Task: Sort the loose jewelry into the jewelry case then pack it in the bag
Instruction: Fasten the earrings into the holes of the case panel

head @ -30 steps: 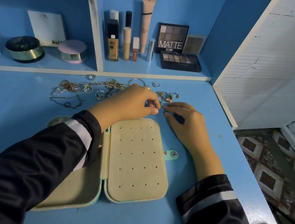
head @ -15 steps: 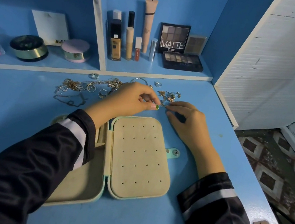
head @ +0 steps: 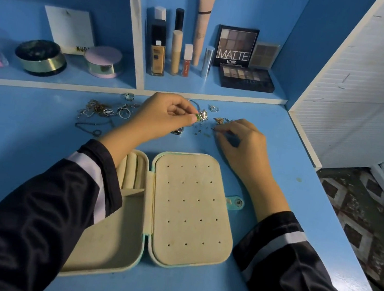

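1. The desk (head: 20, 140) and the shelf (head: 221, 91) are plain blue, and the shelf has white edges.
2. The jewelry case (head: 190, 209) is cream inside with a mint-green rim. Its right panel carries rows of small dark dots.
3. The loose jewelry (head: 104, 110) mixes gold and silver.
4. The left sleeve (head: 31, 219) and right sleeve (head: 290, 278) are black, each with a white band.
5. The palette (head: 235, 47) is black with brown and beige squares and the white word "MATTE".
6. The floor tiles (head: 363, 227) show dark squares on pale ground.
7. The compact (head: 103, 60) has a pink lid.
8. The jar (head: 39, 57) is black with a gold band.

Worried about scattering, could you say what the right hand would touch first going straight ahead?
Probably the small loose studs just beyond the right hand's fingertips, though depth is unclear.
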`<control>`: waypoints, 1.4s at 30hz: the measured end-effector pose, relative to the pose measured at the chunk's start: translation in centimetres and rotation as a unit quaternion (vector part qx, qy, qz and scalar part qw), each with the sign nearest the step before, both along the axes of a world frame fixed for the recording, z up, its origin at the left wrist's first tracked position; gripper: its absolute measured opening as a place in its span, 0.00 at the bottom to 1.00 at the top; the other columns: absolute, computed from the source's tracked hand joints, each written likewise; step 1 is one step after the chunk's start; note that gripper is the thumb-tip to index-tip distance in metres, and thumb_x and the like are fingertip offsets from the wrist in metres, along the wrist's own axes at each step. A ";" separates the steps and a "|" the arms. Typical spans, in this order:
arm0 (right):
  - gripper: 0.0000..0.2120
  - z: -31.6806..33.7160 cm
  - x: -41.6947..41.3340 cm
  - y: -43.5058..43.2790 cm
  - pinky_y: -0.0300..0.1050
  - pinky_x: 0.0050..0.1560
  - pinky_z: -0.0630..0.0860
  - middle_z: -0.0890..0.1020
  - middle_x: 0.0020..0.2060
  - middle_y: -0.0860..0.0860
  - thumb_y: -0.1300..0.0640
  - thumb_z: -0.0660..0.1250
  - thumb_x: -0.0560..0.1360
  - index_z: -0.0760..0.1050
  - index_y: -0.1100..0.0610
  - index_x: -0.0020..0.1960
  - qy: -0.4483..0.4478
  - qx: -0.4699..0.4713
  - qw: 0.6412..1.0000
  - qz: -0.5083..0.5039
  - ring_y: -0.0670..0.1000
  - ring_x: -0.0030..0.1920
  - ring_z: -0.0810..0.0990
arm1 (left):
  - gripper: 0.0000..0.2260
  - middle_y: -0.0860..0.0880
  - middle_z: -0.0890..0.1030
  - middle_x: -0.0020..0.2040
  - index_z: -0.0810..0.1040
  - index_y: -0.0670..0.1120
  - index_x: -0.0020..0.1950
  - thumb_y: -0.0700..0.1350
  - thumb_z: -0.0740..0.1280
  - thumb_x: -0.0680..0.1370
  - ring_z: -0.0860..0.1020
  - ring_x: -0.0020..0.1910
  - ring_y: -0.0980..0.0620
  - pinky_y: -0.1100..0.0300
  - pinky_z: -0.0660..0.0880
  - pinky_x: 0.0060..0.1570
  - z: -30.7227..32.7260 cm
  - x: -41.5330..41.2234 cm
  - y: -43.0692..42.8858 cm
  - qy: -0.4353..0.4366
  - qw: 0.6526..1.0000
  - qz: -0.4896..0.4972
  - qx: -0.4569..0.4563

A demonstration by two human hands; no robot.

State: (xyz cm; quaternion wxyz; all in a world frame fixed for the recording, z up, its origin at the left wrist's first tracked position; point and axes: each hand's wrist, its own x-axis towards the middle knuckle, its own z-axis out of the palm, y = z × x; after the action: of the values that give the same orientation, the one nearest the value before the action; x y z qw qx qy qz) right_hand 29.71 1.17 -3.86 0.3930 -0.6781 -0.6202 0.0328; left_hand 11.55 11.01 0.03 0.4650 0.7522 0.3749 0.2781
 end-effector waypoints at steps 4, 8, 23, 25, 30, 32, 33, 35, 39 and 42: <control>0.05 -0.2 0.1 1.0 0.27 0.44 0.66 0.80 0.43 0.53 0.63 0.70 0.73 0.83 0.60 0.48 -0.009 0.004 1.000 0.006 0.49 0.43 0.74 | 0.04 0.54 0.82 0.42 0.82 0.45 0.50 0.39 0.71 0.76 0.79 0.37 0.68 0.74 0.74 0.39 -0.2 -0.2 0.3 -0.009 1.000 0.007 -0.012; 0.04 -0.1 0.3 1.7 0.38 0.44 0.69 0.78 0.42 0.53 0.64 0.71 0.73 0.83 0.59 0.47 -0.010 0.010 1.000 0.020 0.53 0.43 0.75 | 0.04 0.55 0.83 0.43 0.81 0.50 0.48 0.41 0.72 0.76 0.80 0.41 0.65 0.70 0.77 0.43 -0.3 -0.4 0.4 -0.009 1.000 0.003 -0.011; 0.05 0.4 0.7 2.8 0.26 0.46 0.64 0.76 0.44 0.52 0.65 0.72 0.72 0.84 0.59 0.47 -0.039 -0.026 0.997 0.062 0.49 0.46 0.72 | 0.07 0.56 0.83 0.44 0.80 0.53 0.46 0.40 0.71 0.76 0.79 0.43 0.62 0.67 0.77 0.48 -0.5 -0.5 0.4 -0.022 1.000 -0.021 -0.003; 0.05 0.5 0.7 2.9 0.27 0.45 0.64 0.76 0.44 0.52 0.65 0.72 0.72 0.84 0.59 0.47 -0.044 -0.028 0.996 0.069 0.49 0.47 0.72 | 0.06 0.56 0.83 0.44 0.80 0.52 0.46 0.40 0.72 0.76 0.79 0.42 0.63 0.68 0.77 0.47 -0.6 -0.5 0.4 -0.020 1.000 -0.021 -0.005; 0.05 0.8 0.7 3.3 0.38 0.46 0.66 0.77 0.45 0.54 0.66 0.72 0.72 0.83 0.59 0.47 -0.053 -0.044 0.994 0.080 0.53 0.47 0.73 | 0.04 0.54 0.83 0.44 0.80 0.49 0.47 0.41 0.72 0.76 0.79 0.40 0.64 0.67 0.77 0.45 -0.8 -0.5 0.3 -0.011 1.000 -0.016 -0.010; 0.06 0.8 0.6 3.4 0.40 0.46 0.67 0.78 0.45 0.55 0.67 0.71 0.72 0.83 0.59 0.47 -0.052 -0.050 0.994 0.083 0.55 0.47 0.74 | 0.04 0.54 0.83 0.43 0.81 0.50 0.47 0.41 0.72 0.76 0.79 0.40 0.64 0.67 0.77 0.45 -0.8 -0.5 0.4 -0.008 1.000 -0.014 -0.013; 0.06 0.8 0.6 3.5 0.40 0.46 0.68 0.78 0.45 0.55 0.67 0.71 0.72 0.83 0.60 0.47 -0.052 -0.051 0.994 0.083 0.55 0.47 0.74 | 0.04 0.54 0.83 0.43 0.81 0.50 0.47 0.41 0.72 0.76 0.79 0.40 0.64 0.67 0.77 0.45 -0.8 -0.5 0.4 -0.007 1.000 -0.012 -0.014; 0.06 0.8 0.5 3.5 0.41 0.46 0.69 0.78 0.45 0.55 0.68 0.70 0.72 0.82 0.60 0.47 -0.049 -0.054 0.994 0.077 0.56 0.48 0.75 | 0.04 0.55 0.83 0.43 0.81 0.50 0.47 0.41 0.72 0.76 0.79 0.39 0.64 0.69 0.76 0.43 -0.7 -0.5 0.4 -0.007 1.000 -0.009 -0.017; 0.05 1.0 0.5 3.3 0.30 0.46 0.66 0.78 0.45 0.54 0.68 0.70 0.73 0.82 0.60 0.46 -0.015 -0.058 0.997 0.057 0.53 0.49 0.74 | 0.03 0.53 0.83 0.42 0.81 0.49 0.48 0.42 0.72 0.76 0.79 0.39 0.62 0.69 0.75 0.41 -0.7 -0.5 0.3 -0.001 1.000 -0.001 -0.026; 0.05 1.4 0.4 3.0 0.25 0.46 0.65 0.77 0.44 0.51 0.66 0.70 0.74 0.82 0.59 0.46 0.022 -0.060 0.997 0.048 0.49 0.46 0.73 | 0.03 0.51 0.83 0.42 0.80 0.49 0.47 0.42 0.73 0.76 0.79 0.40 0.60 0.67 0.76 0.43 -0.6 -0.6 0.2 -0.001 1.000 0.001 -0.029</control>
State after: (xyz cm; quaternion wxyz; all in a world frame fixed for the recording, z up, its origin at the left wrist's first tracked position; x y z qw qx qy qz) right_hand 30.06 4.12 -2.50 0.3627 -0.6688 -0.6406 0.1039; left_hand 11.00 11.21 -0.55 0.4871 0.7378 0.3825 0.2684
